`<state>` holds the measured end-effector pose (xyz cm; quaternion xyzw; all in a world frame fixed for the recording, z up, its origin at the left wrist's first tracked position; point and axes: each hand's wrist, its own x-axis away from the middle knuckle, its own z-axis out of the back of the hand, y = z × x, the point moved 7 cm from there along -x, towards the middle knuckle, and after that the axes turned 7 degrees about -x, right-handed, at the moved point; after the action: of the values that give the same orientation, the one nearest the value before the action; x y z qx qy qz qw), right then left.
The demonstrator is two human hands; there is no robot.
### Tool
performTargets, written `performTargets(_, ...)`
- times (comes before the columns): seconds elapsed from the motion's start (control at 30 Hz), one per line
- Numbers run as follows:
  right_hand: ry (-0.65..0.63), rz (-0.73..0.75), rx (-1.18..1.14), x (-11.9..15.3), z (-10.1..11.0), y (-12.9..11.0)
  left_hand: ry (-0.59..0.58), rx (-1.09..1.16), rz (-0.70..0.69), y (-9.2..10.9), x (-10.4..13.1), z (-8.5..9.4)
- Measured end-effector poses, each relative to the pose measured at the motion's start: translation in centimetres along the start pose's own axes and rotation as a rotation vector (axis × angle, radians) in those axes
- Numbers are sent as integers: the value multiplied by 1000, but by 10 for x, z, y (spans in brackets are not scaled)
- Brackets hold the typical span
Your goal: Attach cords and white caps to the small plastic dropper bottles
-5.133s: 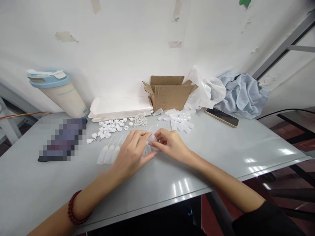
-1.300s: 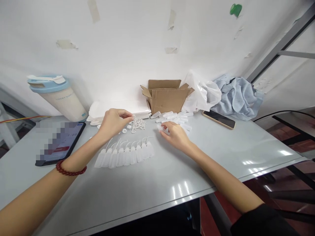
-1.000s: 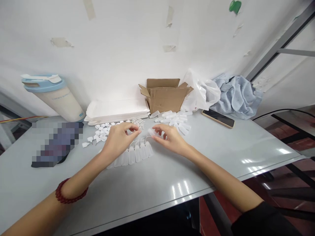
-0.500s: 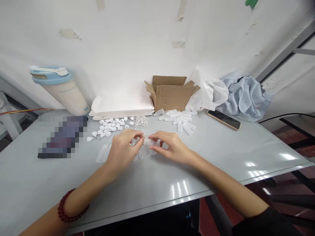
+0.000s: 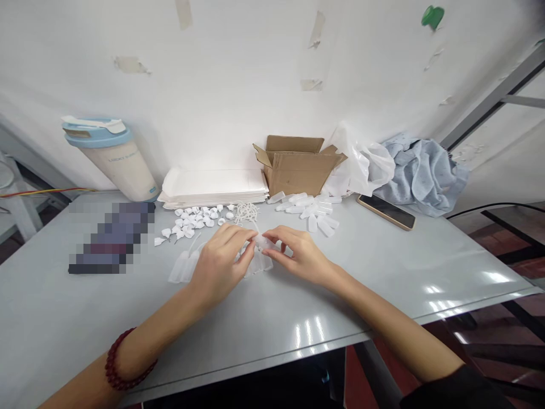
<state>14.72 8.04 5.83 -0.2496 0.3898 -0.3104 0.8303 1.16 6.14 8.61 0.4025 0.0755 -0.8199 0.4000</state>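
Over the middle of the table, my left hand is closed, thumb and forefinger pinched at a thin white tube. Facing it, my right hand pinches a small translucent plastic bottle, partly covered by the fingertips. The fingertips of both hands nearly touch. Below them, more translucent bottles lie side by side, half hidden. To the left of my left hand, further bottles lie in a row, a thin tube poking out of at least one.
Behind my hands lie white caps, some with needle tips, and a tangle of white tubes. Several loose bottles lie before a cardboard box. Around stand a tumbler, white trays, a phone, and cloth.
Both hands have shifted slightly; the fingertips are closer together, around one bottle, with a tube now showing above them. The whole view has also tilted a little.
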Motion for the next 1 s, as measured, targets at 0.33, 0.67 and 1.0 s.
performTargets(0.33, 26, -62, 0, 1, 0, 7, -1, 10, -69, 6, 5, -4)
performTargets(0.67, 60, -72, -33, 2, -1, 7, 37, 10, -123, 12, 5, -2)
performTargets(1.0, 103, -147, -135, 1, 1, 10, 6, -46, -187, 18, 8, -6)
